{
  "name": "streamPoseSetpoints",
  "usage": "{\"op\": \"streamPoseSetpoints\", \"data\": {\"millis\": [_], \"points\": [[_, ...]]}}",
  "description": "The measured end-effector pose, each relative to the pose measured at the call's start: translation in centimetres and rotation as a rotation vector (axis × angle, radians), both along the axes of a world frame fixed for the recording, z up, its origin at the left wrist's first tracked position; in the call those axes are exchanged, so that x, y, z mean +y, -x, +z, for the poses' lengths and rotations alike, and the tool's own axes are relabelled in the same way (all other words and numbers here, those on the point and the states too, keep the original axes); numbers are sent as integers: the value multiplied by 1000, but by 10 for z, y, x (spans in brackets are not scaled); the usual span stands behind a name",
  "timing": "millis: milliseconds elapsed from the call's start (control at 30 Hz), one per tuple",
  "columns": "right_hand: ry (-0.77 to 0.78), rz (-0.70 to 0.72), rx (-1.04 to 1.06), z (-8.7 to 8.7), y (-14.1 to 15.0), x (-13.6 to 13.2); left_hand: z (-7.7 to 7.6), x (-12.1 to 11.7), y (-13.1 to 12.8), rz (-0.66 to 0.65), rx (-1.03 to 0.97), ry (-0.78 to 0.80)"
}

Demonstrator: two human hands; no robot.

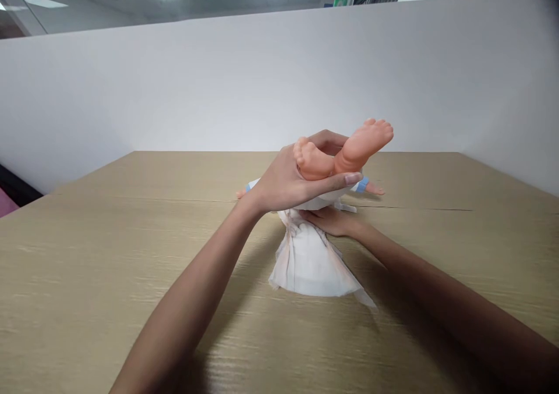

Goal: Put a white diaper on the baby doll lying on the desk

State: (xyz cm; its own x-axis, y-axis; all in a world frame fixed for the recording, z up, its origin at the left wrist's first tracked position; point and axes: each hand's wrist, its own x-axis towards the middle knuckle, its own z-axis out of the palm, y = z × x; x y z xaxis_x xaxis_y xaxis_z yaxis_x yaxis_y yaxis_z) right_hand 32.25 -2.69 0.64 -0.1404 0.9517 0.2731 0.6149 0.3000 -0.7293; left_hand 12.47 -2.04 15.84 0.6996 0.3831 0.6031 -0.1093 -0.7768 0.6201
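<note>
A baby doll (pixel 349 149) lies on the wooden table (pixel 109 254) with both orange legs raised. My left hand (pixel 292 178) is wrapped round the doll's ankles and holds the feet up. A white diaper (pixel 305 260) with blue tabs is spread under the doll and reaches toward me. My right hand (pixel 332 220) lies under the doll's raised bottom on the diaper; its fingers are mostly hidden beneath the doll. The doll's upper body is hidden behind my left hand.
A white partition wall (pixel 218 85) stands along the table's far edge and right side. A seam (pixel 437 209) runs across the tabletop. Ceiling lights show above the partition.
</note>
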Motion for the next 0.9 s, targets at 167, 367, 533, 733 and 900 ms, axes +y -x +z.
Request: {"op": "streamPoseSetpoints", "data": {"millis": [167,367,533,733,900], "points": [[34,126,-179,21,-26,-56,-4,-7,2,-33,55,50],[-210,-298,-132,44,-24,-112,-17,-26,1,-39,162,66],[-369,-41,36,54,-12,-122,-34,-40,12,-15,171,4],[-426,215,-228,23,-52,-134,-81,-30,75,-6,290,-155],[-567,284,-541,-12,-77,-138,-125,-18,116,-39,438,-298]]}}
